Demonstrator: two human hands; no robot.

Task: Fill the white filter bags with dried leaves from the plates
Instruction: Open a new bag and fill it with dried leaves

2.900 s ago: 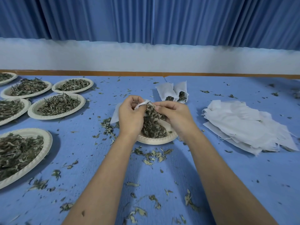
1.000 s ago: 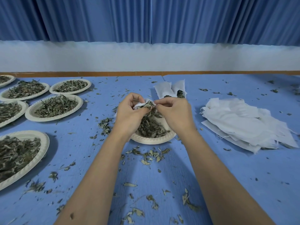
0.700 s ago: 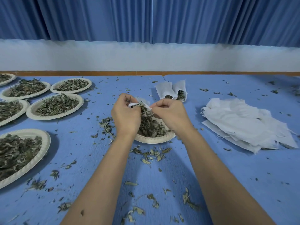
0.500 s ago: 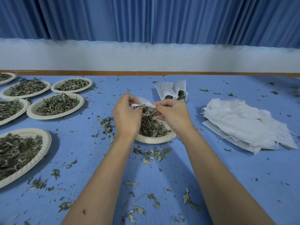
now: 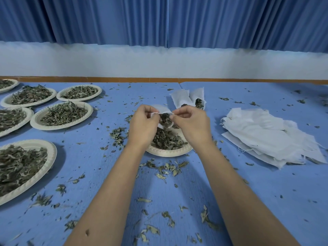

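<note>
White, gauzy cloth sits between our hands in the head view: our left hand (image 5: 144, 124) and right hand (image 5: 192, 125) each pinch one side of the mouth of a filter bag (image 5: 160, 109), fingers (image 5: 154, 115) curled onto its rim, holding it just above the near plate (image 5: 168, 151) of dried leaves (image 5: 166, 139). Dark leaves show right up at the mouth, so we judge this bag close to full. The risk lies in the cloth itself. It is thin and limp, so if either pinch slips the mouth will likely fold and tip the leaves out. If we drift sideways off the plate, anything that falls will join the crumbs strewn over the matt blue tabletop (image 5: 266, 192). The leaves look brittle, light and curled, and they could snag on the rim or crumble under pressure. Tugging the mouth too wide might fray the loose weave. Two filled bags (image 5: 188, 98) lie just behind the plate, leaves showing at their open ends. The empty bags (image 5: 266, 135) lie to our right in a flat, rumpled pile with stray threads at the edges. To our left are more plates (image 5: 62, 113), pale and round with fluted rims, heaped with grey-green leaves.
</note>
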